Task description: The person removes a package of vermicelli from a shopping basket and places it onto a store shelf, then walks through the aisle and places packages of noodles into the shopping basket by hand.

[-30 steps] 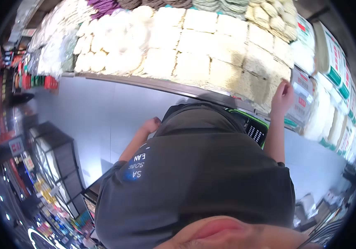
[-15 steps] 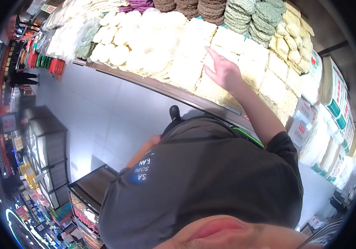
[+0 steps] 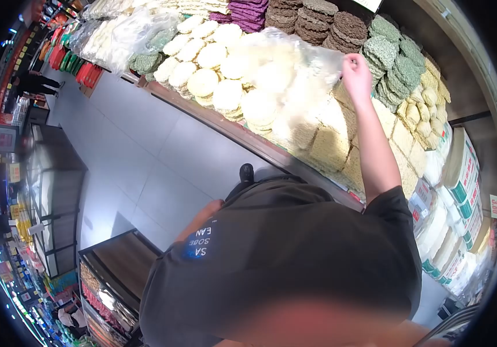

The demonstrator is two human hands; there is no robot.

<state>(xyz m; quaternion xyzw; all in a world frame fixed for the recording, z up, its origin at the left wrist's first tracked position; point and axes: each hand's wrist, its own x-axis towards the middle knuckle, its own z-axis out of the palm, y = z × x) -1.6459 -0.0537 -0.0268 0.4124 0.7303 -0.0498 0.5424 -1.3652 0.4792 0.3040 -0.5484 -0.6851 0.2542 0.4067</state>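
Note:
My right hand [image 3: 356, 78] is raised over the display of dried noodle cakes, its fingers closed in a pinch at the edge of a clear plastic sheet [image 3: 322, 65]. The sheet lies crumpled across pale round noodle cakes [image 3: 204, 82] and reaches toward the square noodle cakes [image 3: 329, 147]. Brown noodle cakes [image 3: 312, 26] are stacked behind the sheet. Green noodle cakes [image 3: 407, 72] stand just right of my hand. My left hand [image 3: 212, 206] hangs low beside my hip, and its fingers are mostly hidden by my shirt.
The display's wooden edge [image 3: 231, 132] runs across in front of me. Packaged bundles [image 3: 462, 179] are piled at the right. Behind me to the left are a dark-framed bin [image 3: 124, 263] and a covered rack [image 3: 57, 196]. Another person [image 3: 37, 82] stands far left on the tiled floor.
My right hand has moved farther out and right, from spread fingers over the square cakes to a pinch at the plastic sheet. The view has shifted, and the glare is weaker.

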